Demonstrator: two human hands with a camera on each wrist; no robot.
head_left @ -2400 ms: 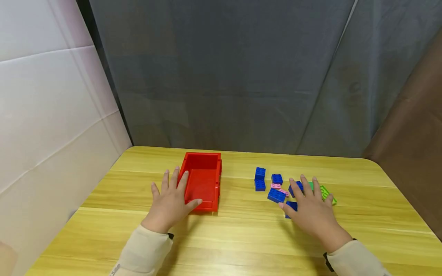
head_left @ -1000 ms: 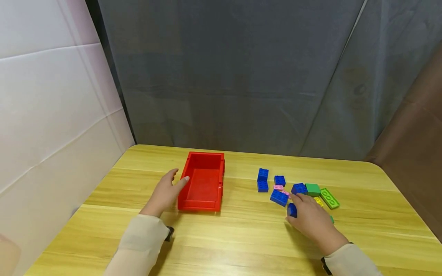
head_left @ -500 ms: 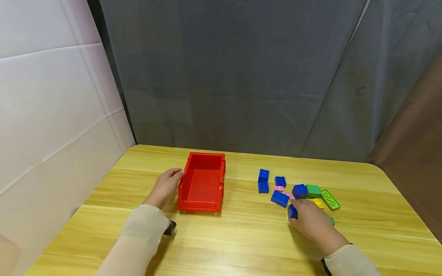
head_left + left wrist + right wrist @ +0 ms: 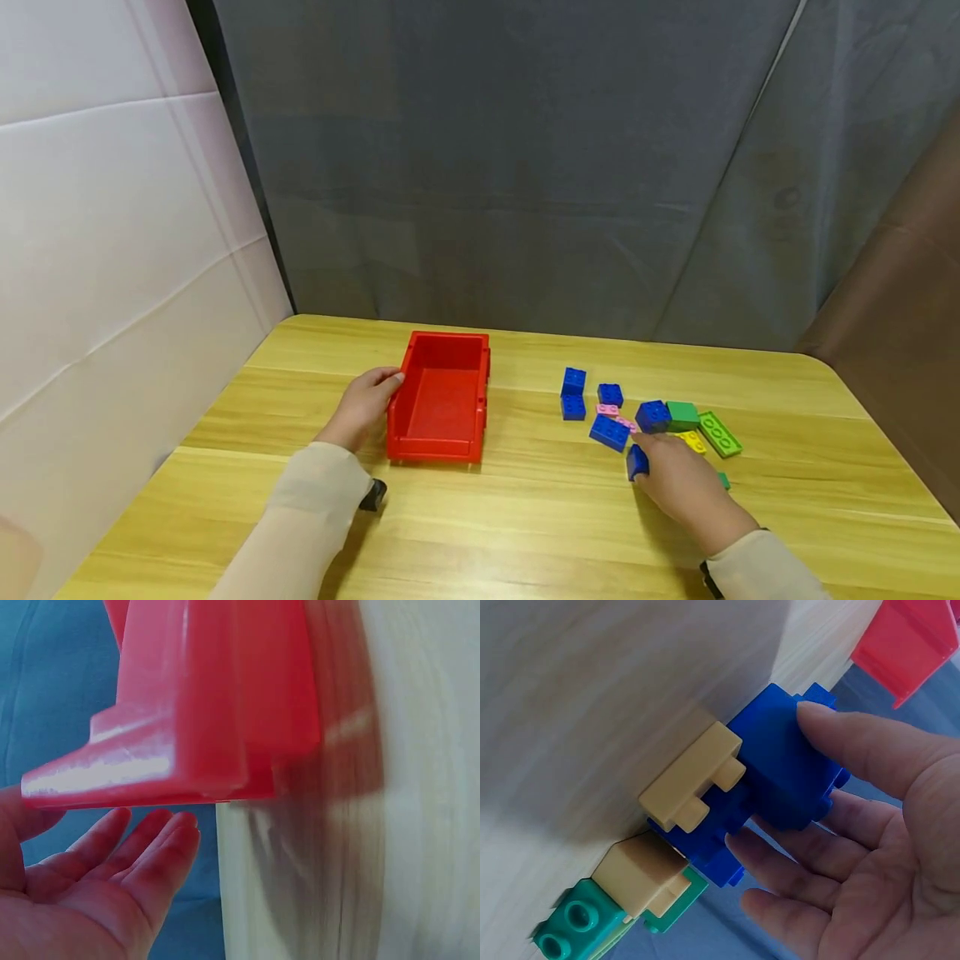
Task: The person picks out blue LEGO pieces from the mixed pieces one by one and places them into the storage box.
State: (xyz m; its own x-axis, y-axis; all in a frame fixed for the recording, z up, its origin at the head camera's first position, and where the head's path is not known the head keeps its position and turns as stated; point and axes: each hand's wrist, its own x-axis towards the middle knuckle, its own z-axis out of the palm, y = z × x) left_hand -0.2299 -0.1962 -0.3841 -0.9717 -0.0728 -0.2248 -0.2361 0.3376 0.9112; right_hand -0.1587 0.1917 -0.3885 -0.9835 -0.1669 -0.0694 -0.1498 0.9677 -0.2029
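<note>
A red plastic bin (image 4: 442, 451) stands left of centre on the table. My left hand (image 4: 363, 408) holds its left wall, the thumb over the rim (image 4: 97, 771) and the fingers (image 4: 161, 855) below it on the outer side. At the right, my right hand (image 4: 684, 483) pinches a blue toy brick (image 4: 637, 462) between thumb and fingers; in the right wrist view the thumb presses one side of this blue brick (image 4: 776, 761). Close by lie another blue brick (image 4: 653, 417), a yellow brick (image 4: 692, 442) and a green brick (image 4: 682, 416). The palm hides part of the pile.
Farther left in the pile are a long blue brick (image 4: 609, 432), pink bricks (image 4: 607, 410) and smaller blue bricks (image 4: 573, 407). A lime-green brick (image 4: 720, 434) lies at the right. Grey cloth (image 4: 480, 167) hangs behind the wooden table (image 4: 510, 517).
Both hands were spread flat at first. The left hand has come to grip the bin's wall, and the right hand has lowered and closed its fingers on the blue brick.
</note>
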